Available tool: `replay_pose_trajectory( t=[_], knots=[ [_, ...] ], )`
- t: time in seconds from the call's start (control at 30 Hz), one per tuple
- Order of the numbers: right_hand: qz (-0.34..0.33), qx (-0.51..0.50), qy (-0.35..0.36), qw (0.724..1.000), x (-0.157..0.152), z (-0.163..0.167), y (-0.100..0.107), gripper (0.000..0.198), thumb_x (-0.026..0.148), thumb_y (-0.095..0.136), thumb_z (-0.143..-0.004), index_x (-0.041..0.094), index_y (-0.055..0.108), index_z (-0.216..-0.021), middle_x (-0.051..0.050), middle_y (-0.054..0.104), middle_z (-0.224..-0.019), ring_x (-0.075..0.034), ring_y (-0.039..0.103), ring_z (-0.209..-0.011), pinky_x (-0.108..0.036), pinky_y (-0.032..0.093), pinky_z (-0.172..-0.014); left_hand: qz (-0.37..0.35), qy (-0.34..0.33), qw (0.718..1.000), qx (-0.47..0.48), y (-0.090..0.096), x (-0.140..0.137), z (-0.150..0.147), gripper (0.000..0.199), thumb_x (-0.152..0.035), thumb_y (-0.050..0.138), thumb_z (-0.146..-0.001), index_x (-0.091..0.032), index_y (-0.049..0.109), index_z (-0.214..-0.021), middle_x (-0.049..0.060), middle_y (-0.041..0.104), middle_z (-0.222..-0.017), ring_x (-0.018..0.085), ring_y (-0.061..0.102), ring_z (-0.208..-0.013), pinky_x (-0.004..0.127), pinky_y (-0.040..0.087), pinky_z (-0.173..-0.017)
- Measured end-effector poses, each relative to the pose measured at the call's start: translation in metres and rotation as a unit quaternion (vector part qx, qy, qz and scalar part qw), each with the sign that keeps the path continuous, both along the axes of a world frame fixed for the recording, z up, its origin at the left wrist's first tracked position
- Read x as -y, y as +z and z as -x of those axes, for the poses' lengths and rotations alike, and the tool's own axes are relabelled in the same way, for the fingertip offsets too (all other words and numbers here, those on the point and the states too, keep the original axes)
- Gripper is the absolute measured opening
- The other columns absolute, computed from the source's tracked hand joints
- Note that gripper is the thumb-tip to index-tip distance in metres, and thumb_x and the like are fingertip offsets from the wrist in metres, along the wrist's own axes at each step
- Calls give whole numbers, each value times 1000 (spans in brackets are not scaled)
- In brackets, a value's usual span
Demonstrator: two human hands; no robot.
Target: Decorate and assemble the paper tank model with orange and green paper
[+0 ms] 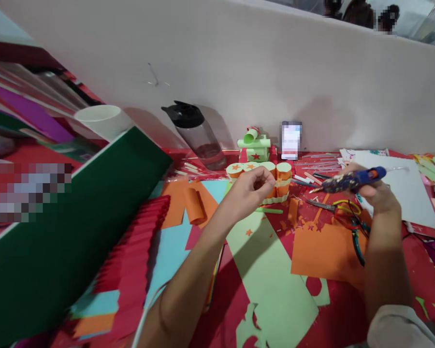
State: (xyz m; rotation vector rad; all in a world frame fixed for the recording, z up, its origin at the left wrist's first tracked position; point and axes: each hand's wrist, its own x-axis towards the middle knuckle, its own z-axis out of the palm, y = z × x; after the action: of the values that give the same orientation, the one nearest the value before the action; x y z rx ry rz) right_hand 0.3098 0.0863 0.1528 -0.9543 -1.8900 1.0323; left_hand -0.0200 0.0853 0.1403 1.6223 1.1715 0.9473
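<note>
My right hand [375, 191] grips a blue hot glue gun [351, 180] with an orange part. Its tip points left and a clear glue stick [398, 168] sticks out at the back. My left hand [252, 187] is closed in a pinch in front of an orange-and-cream paper model [283, 176] made of rolled cylinders; what the fingertips hold, if anything, does not show. Behind that model stands a light green paper model [254, 145] with a red star. Below my left hand a small orange paper star [249, 233] lies on a light green sheet [271, 261].
Scissors [335, 207] and pliers [358, 246] lie near an orange sheet [322, 251]. A phone [290, 140] leans against the wall beside a tumbler [199, 135]. At left stand a dark green board [76, 232] and a white cup [103, 121]. White paper [402, 186] lies at right.
</note>
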Motion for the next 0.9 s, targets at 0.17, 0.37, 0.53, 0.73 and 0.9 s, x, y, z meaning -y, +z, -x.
replay_pose_trajectory(
  t=[0.17, 0.37, 0.53, 0.73, 0.9],
  knots=[
    [67, -57, -66, 994, -5, -48, -14, 34, 53, 79, -90, 20, 71, -96, -12, 69, -92, -22, 65, -84, -39, 53, -78, -9, 21, 1000, 14, 2, -2, 9, 21, -39, 61, -85, -20, 54, -78, -3, 48, -70, 11, 40, -59, 25, 31, -53],
    [16, -117, -133, 984, -11, -70, -23, 34, 42, 91, -78, 24, 73, -102, -5, 70, -93, -18, 67, -80, -36, 56, -79, -5, 58, 998, 8, 7, -4, 16, 23, -39, 65, -83, -20, 55, -77, -3, 46, -68, 12, 39, -59, 25, 30, -53],
    [-6, -120, -185, 975, -14, -65, -17, 45, 41, 94, -68, 26, 67, -100, -2, 73, -95, -18, 68, -77, -34, 59, -73, 3, 64, 998, 5, 10, -4, 16, 22, -38, 67, -81, -20, 55, -78, -3, 48, -70, 12, 38, -61, 24, 31, -53],
    [46, -129, -273, 952, -19, -63, -16, 33, 26, 79, -67, 25, 59, -93, 1, 66, -85, -11, 53, -57, -25, 44, -49, 12, 61, 998, 2, 8, -5, 18, 19, -35, 66, -82, -20, 55, -78, -3, 47, -68, 12, 38, -63, 25, 30, -55],
    [154, 29, -360, 920, -30, -71, -34, 19, 23, 68, -72, 23, 53, -84, 4, 54, -63, -10, 40, -45, -23, 30, -39, 13, 66, 998, 7, 2, -7, 20, 20, -36, 67, -80, -20, 56, -78, -4, 47, -68, 11, 37, -62, 25, 29, -55]
  ],
)
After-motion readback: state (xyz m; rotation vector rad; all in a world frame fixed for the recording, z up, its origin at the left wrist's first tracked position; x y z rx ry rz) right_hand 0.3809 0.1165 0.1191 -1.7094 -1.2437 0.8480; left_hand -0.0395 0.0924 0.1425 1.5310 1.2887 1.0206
